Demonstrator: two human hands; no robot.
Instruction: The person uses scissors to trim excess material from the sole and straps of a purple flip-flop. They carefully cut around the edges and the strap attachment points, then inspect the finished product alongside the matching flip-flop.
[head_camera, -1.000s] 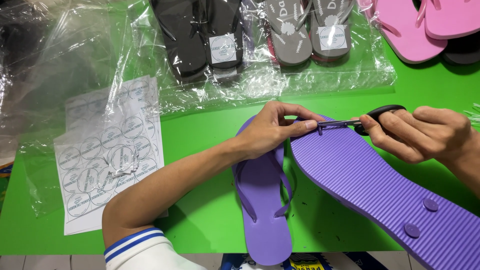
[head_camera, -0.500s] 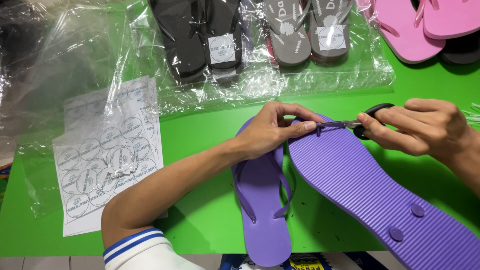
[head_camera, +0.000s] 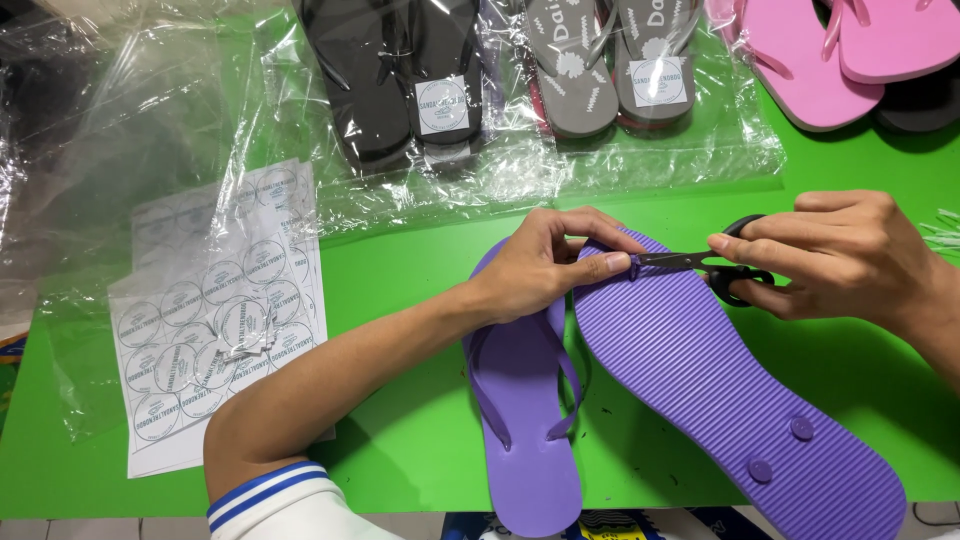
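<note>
The toe end of an overturned purple flip-flop (head_camera: 700, 370) is pinched by the left hand (head_camera: 545, 265), fingers curled closed around its edge. Small black-handled scissors (head_camera: 715, 265) are gripped in the closed right hand (head_camera: 835, 260), blade tips meeting the sole's toe plug. Both soles lie on a green table (head_camera: 400, 260), a second purple flip-flop (head_camera: 525, 420) just beside.

Hidden under the right hand (head_camera: 840, 255): most of the scissors' handles (head_camera: 740, 280). Cut off above them: pink sandals (head_camera: 850, 50).
</note>
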